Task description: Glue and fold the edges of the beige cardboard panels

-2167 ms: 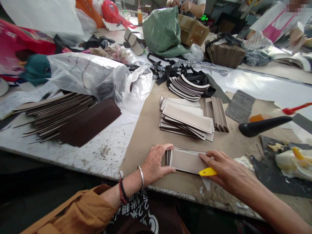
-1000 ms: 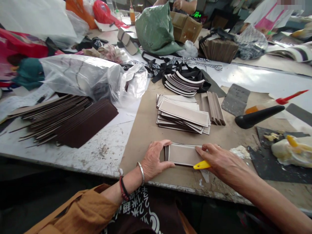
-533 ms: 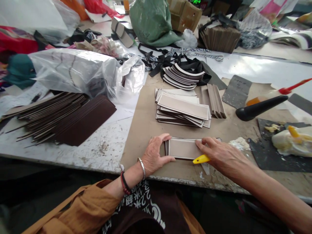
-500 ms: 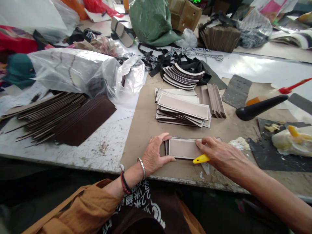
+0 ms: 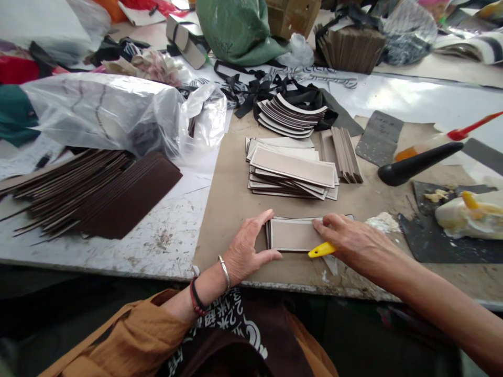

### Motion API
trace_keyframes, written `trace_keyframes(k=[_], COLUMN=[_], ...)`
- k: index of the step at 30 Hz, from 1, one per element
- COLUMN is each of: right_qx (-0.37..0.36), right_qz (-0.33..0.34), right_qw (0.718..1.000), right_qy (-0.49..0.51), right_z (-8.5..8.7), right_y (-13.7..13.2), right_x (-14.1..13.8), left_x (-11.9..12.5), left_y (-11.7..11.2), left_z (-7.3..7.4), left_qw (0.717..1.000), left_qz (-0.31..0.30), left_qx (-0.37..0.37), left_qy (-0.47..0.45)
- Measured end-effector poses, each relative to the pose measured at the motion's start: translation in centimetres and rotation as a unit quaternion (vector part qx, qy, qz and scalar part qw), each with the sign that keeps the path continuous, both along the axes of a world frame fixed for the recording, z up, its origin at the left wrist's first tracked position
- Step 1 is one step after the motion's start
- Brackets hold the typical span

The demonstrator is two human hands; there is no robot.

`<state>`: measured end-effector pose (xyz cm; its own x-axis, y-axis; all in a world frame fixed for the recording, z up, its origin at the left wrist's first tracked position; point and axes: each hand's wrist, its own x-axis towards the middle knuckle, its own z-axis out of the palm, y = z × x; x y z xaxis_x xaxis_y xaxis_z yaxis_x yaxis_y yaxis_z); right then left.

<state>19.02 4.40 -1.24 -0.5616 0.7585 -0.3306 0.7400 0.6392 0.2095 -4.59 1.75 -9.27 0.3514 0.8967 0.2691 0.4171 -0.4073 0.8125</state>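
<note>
Card stack (image 5: pixel 293 234) lies flat on brown sheet (image 5: pixel 230 204), close to front edge of bench (image 5: pixel 165 246). Left hand (image 5: pixel 247 251) clamps stack's left end, thumb on near side, fingers on far side. Right hand (image 5: pixel 353 243) closed round yellow scraper (image 5: pixel 321 250), fingertips pressing stack's right end. Bigger card pile (image 5: pixel 291 173) behind it, mid-sheet. Dark boards (image 5: pixel 98 193) fanned toward bench's left edge; black-handled tool (image 5: pixel 416 163) toward right edge.

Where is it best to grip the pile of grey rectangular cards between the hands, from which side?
Probably the short ends, from both sides: the pile of grey rectangular cards lies flat. The left hand cups its left end; the right hand, holding a yellow plastic scraper, covers the right.
</note>
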Motion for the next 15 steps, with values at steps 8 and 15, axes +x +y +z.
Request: trace_keyframes(k=[8, 15], right_qx=[-0.029, -0.020], right_qz=[-0.027, -0.019], right_qw=[0.999, 0.998], right_qy=[-0.008, 0.063], right_z=[0.6, 0.1], right_y=[0.0, 0.0], right_x=[-0.6, 1.1], left_x=[0.3, 1.8], left_y=[0.5, 0.8], left_z=[3.3, 1.9], left_qw=[0.971, 0.948], left_qz=[-0.087, -0.125], left_qx=[0.186, 0.221], left_qy=[0.125, 0.190])
